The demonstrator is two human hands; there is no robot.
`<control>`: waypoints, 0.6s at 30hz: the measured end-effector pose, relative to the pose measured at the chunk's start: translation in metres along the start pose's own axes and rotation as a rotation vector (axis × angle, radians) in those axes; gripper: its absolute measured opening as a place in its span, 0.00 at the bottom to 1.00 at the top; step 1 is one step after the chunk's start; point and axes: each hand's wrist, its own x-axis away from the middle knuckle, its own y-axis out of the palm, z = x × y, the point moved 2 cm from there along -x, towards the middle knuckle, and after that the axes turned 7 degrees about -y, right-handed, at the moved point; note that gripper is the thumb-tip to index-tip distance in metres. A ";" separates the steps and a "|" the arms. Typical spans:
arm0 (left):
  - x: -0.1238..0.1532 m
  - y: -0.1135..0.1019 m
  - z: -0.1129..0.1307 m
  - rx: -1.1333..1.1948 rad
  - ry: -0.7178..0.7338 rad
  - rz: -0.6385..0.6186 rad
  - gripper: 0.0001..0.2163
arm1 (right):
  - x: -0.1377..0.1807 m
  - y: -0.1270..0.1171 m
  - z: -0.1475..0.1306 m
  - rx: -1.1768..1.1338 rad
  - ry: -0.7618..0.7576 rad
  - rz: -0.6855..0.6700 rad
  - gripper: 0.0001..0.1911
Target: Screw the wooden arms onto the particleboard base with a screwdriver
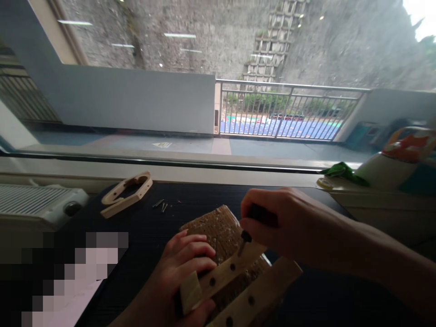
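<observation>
No words, brands or numbers can be read. A pale triangular sign [162, 145] shows on the walkway floor [194, 144] outdoors, its marks too small and blurred to make out.

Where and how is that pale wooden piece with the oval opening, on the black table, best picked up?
Probably pinch the pale wooden piece by its long, straight near side, from above: the opening leaves room for fingers inside, thumb outside. Small metal nails or screws lie to its right, so a downward approach should clear them. The left hand is nearer but occupied.
</observation>
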 end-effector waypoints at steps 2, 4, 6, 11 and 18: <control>-0.001 0.001 -0.004 -0.005 0.039 0.026 0.18 | 0.001 0.001 0.003 -0.018 -0.005 0.004 0.10; -0.002 0.002 -0.007 -0.007 0.057 0.036 0.18 | 0.002 0.002 0.005 -0.043 -0.021 -0.013 0.11; -0.002 0.002 -0.007 -0.005 0.052 0.033 0.18 | 0.002 0.006 0.007 -0.072 -0.034 -0.035 0.12; -0.002 0.000 -0.001 -0.001 -0.072 0.009 0.17 | 0.003 0.014 0.011 -0.127 -0.038 -0.072 0.10; 0.001 0.007 -0.017 0.010 0.053 0.000 0.18 | 0.004 0.015 0.009 -0.107 -0.034 -0.097 0.13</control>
